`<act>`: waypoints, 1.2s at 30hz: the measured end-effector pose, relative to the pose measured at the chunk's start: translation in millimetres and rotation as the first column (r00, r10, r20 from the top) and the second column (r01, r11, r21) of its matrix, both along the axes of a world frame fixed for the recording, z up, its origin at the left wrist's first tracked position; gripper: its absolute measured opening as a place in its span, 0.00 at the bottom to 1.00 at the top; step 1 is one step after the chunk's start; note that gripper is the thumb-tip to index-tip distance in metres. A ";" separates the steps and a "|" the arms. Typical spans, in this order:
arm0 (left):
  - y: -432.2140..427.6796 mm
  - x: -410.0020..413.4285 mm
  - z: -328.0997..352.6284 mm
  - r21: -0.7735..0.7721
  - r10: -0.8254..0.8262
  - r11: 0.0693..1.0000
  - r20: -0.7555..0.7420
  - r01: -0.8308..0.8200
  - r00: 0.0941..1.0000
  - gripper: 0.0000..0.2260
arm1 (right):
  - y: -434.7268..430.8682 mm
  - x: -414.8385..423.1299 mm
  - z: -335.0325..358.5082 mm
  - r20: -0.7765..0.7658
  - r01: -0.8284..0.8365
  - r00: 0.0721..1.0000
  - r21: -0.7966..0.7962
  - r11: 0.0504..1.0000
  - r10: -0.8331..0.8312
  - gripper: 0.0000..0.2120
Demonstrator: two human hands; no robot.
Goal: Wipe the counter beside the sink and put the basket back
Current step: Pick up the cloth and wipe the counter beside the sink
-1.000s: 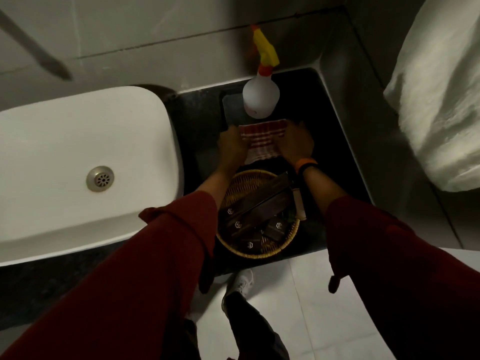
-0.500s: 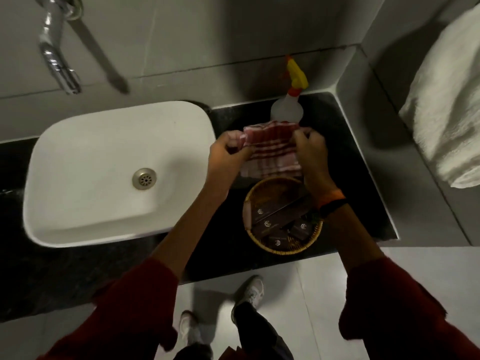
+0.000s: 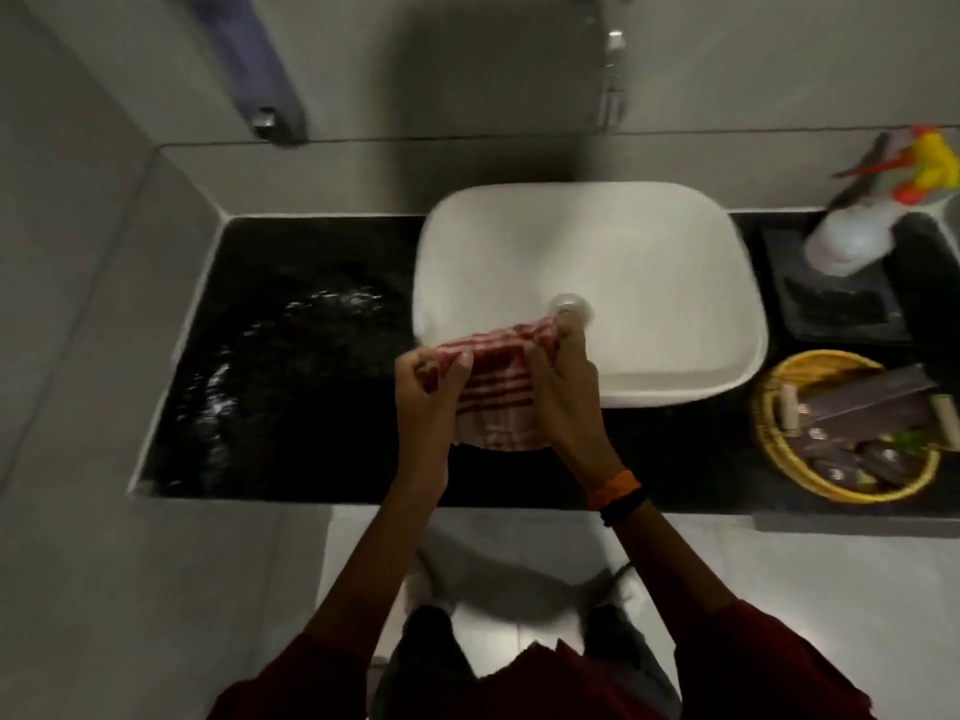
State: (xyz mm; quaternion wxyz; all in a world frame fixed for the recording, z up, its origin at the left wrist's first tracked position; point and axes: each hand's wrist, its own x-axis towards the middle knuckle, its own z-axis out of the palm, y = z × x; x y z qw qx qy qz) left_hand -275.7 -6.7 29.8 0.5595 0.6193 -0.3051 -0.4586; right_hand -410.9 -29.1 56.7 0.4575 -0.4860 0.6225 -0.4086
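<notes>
Both hands hold a red-and-white checked cloth (image 3: 493,402) in the air over the front left edge of the white sink (image 3: 623,262). My left hand (image 3: 431,392) pinches its left side and my right hand (image 3: 563,392) grips its right side. The black counter (image 3: 291,366) left of the sink glistens with wet streaks. A round yellow wicker basket (image 3: 769,433) with dark packets sits on the counter right of the sink, apart from both hands.
A white spray bottle (image 3: 852,241) with a yellow and red trigger stands on a dark tray (image 3: 836,309) behind the basket. A chrome tap (image 3: 613,70) hangs above the sink. Grey tiled walls enclose the counter's left end; pale floor tiles lie below.
The view swung left from the basket side to the sink and left counter. Both hands lifted the cloth from near the spray bottle and carried it left past the basket to the sink's front.
</notes>
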 end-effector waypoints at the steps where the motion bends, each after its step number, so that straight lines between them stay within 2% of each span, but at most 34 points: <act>1: 8.7 32.2 -6.6 0.004 0.039 0.999 0.024 -0.039 0.999 0.14 | 7.6 29.3 -2.4 -0.027 -0.037 0.999 0.001 0.999 0.037 0.06; 3: 22.6 91.8 -22.9 0.021 0.060 0.998 0.063 -0.061 0.996 0.11 | 20.8 83.3 -9.2 -0.076 -0.107 0.992 -0.019 0.994 0.105 0.08; 4: 27.1 118.1 -31.9 0.077 0.036 0.996 0.086 -0.042 0.996 0.11 | 26.2 106.3 -14.9 -0.114 -0.143 0.984 -0.046 0.989 0.137 0.09; 6: 31.2 161.3 -48.7 0.304 -0.065 0.952 0.122 0.025 0.990 0.15 | 34.2 145.6 -26.2 -0.165 -0.234 0.961 -0.069 0.970 0.220 0.13; 8: 29.2 193.6 -63.1 0.513 -0.190 0.853 0.133 0.096 0.973 0.18 | 37.5 174.8 -37.3 -0.075 -0.299 0.952 0.001 0.954 0.298 0.19; 9: 26.2 205.1 -69.5 0.550 -0.236 0.826 0.139 0.123 0.962 0.18 | 37.9 185.4 -43.5 -0.019 -0.301 0.953 0.051 0.952 0.303 0.20; 10: 22.5 213.8 -74.4 0.541 -0.263 0.829 0.151 0.144 0.953 0.17 | 37.7 192.9 -49.6 0.019 -0.287 0.958 0.094 0.953 0.286 0.20; 12: 17.1 223.9 -78.1 0.424 -0.254 0.890 0.161 0.166 0.954 0.12 | 34.5 202.5 -62.1 0.036 -0.252 0.968 0.145 0.957 0.250 0.20; 14: 16.9 226.7 -75.8 0.253 -0.225 0.951 0.174 0.177 0.959 0.12 | 29.0 208.2 -71.8 0.039 -0.212 0.977 0.171 0.962 0.208 0.18; 16: 14.9 226.2 -75.4 0.133 -0.226 0.970 0.184 0.204 0.957 0.15 | 21.7 213.0 -76.4 0.036 -0.142 0.990 0.147 0.979 0.138 0.15; 18: 10.2 223.9 -80.3 0.104 -0.276 0.960 0.186 0.261 0.943 0.18 | 16.5 213.1 -83.5 -0.075 -0.057 0.995 0.087 0.995 0.063 0.15; 19: 7.1 222.6 -86.0 0.128 -0.320 0.946 0.205 0.299 0.925 0.19 | 15.7 210.8 -90.6 -0.212 -0.027 0.976 0.073 0.997 0.042 0.16; 20: 4.3 222.0 -92.9 0.189 -0.373 0.924 0.258 0.332 0.891 0.21 | 16.0 208.8 -98.7 -0.386 -0.016 0.920 0.118 0.993 0.061 0.18; 22: 4.3 225.4 -109.1 0.382 -0.482 0.864 0.446 0.327 0.754 0.21 | 22.5 208.2 -113.1 -0.682 0.064 0.717 0.273 0.960 0.147 0.23; 23: 6.9 229.4 -115.3 0.432 -0.497 0.858 0.559 0.278 0.664 0.21 | 27.9 211.2 -117.7 -0.770 0.098 0.621 0.262 0.960 0.147 0.24; 24: 6.6 236.4 -121.4 0.424 -0.477 0.875 0.666 0.235 0.574 0.21 | 30.1 216.9 -122.7 -0.814 0.090 0.571 0.190 0.978 0.105 0.23; 26: -0.4 253.3 -130.6 0.346 -0.410 0.911 0.813 0.223 0.412 0.21 | 27.7 230.7 -133.2 -0.811 -0.036 0.582 0.046 0.998 0.058 0.22; 28: -11.9 269.0 -141.8 0.353 -0.425 0.894 0.863 0.276 0.274 0.24 | 18.5 244.2 -146.6 -0.775 -0.178 0.592 0.142 0.974 0.221 0.25; 30: -21.3 281.9 -153.6 0.422 -0.488 0.845 0.860 0.330 0.149 0.28 | 8.8 253.1 -164.8 -0.775 -0.255 0.514 0.271 0.928 0.367 0.29; 33: -24.8 294.7 -174.1 0.486 -0.521 0.807 0.853 0.336 0.017 0.32 | -9.3 254.1 -184.1 -0.798 -0.231 0.481 0.284 0.931 0.363 0.32; 36: -27.2 297.0 -183.9 0.503 -0.524 0.802 0.852 0.320 -0.026 0.33 | -40.0 253.7 -189.8 -0.821 -0.123 0.490 0.267 0.956 0.292 0.33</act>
